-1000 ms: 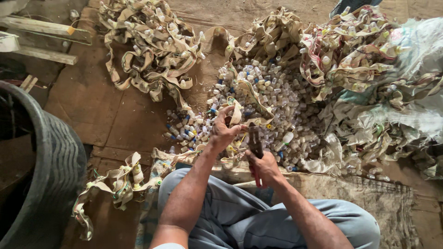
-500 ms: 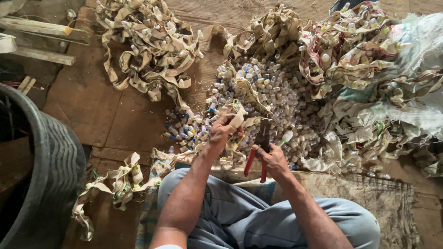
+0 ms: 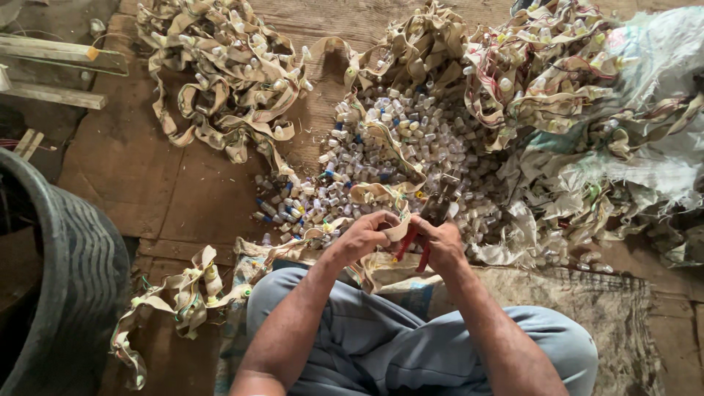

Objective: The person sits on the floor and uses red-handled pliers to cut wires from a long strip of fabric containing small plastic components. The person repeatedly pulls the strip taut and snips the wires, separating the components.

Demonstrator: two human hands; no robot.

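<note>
Head view: looks straight down on a seated person's forearms and lap, grey trousers filling the near edge.
Left hand: left hand (image 3: pixel 364 236) is curled tight around a beige fabric strip (image 3: pixel 381 198), pinching it near the middle of the scene; its fingertips are folded under and out of sight.
Right hand: right hand (image 3: pixel 442 242) is wrapped around red-handled pliers (image 3: pixel 422 235), just right of the left hand, nearly touching it.
Pliers: only the red handles and a dark head show; whether the jaws bite the strip is hard to tell, since the fingers cover that spot.
Strip: it trails left past the knee to a loose tangle (image 3: pixel 183 301) on the floor, small caps fixed along it.
Cap heap: a mound of small white and blue capsules (image 3: pixel 396 147) lies just beyond the hands; single pieces are too small to make out.
Far piles: more bundled strips far left (image 3: pixel 220 73) and far right (image 3: pixel 550 81), the right one cut off by the top edge.
Sack: a crumpled pale woven sack (image 3: pixel 645 147) at the right, part buried.
Tyre: a dark rubber tyre (image 3: pixel 66 271) at the near left, cropped by the edge.
Floor: worn wooden boards (image 3: pixel 147 183).
</note>
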